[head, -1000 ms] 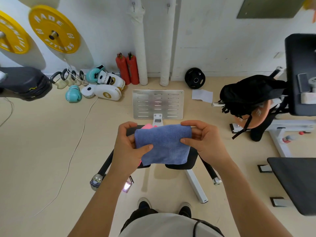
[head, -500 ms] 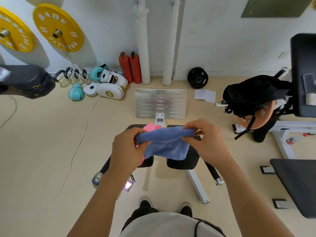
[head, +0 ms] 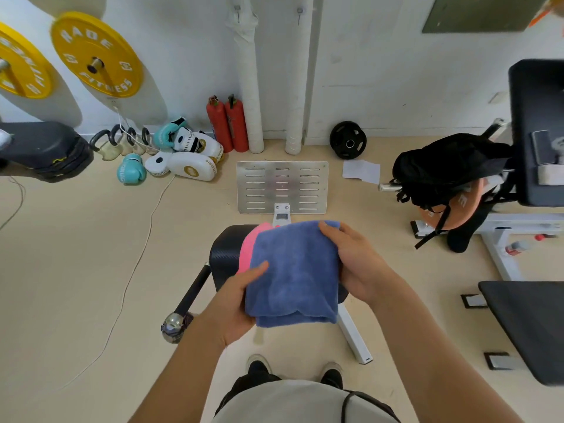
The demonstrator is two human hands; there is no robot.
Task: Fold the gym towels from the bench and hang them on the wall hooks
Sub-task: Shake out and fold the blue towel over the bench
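A folded blue towel hangs between both hands above the black bench seat. My left hand grips its lower left edge, thumb on top. My right hand holds its right side, fingers curled over the upper right corner. A pink towel lies on the bench, mostly hidden under the blue one. Two wall hooks stick out of the white wall above the padded pipes.
A metal footplate lies on the floor beyond the bench. Boxing gloves, kettlebells and two red extinguishers line the wall. A black backpack hangs on a machine at right; another bench pad is near right.
The blue towel went from a narrow bunched strip to a flat folded rectangle. My left hand dropped to its lower left edge, and my right hand moved to its right side.
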